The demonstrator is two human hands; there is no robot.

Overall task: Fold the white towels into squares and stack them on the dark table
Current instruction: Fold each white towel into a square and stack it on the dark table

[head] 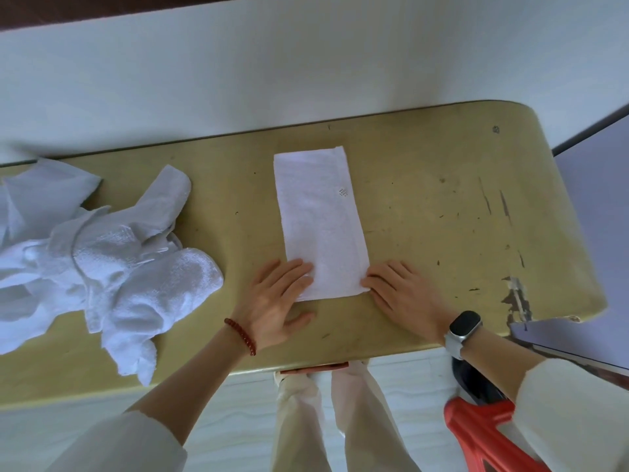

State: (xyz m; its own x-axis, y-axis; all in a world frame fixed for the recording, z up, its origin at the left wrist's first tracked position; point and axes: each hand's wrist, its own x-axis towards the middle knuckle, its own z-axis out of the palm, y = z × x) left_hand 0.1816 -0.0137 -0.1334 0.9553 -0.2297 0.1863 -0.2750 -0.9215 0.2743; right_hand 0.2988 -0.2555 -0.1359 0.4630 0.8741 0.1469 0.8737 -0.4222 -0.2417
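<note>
**Two flat hands at the near corners of a long folded towel**

Both hands lie flat with straight fingers and pinch nothing. On the left hand [276, 294] the fingertips rest upon the near left corner of the folded towel [321, 222], while the palm and thumb lie on the table beside it. The right hand [401, 294] lies flat on the wood, and its fingertips touch the near right corner of the same towel.

The table [442, 206] is yellowish wood with rounded corners; its far edge runs along a white wall, and its near edge is just in front of the person's legs. To the right of the towel the wood is bare up to the rounded right end, with dark scratches and one chipped patch near the front right corner. Between the towel and the pile on the left there is a narrower bare strip. Behind the far short end of the towel only a small band of wood is left before the far edge.

A pile of loose towels [102, 267] covers the left part of the table, crumpled and overlapping, and one end hangs a little over the near edge.

The folded towel is a long white rectangle, lying flat in the middle of the table. Its long sides run away from the person and lean slightly to the left. It has a hem along the right side and a small grey mark near the far right part.

On the left wrist is a red bead bracelet [241, 336], on the right wrist a dark watch [464, 327] with a pale strap.
</note>
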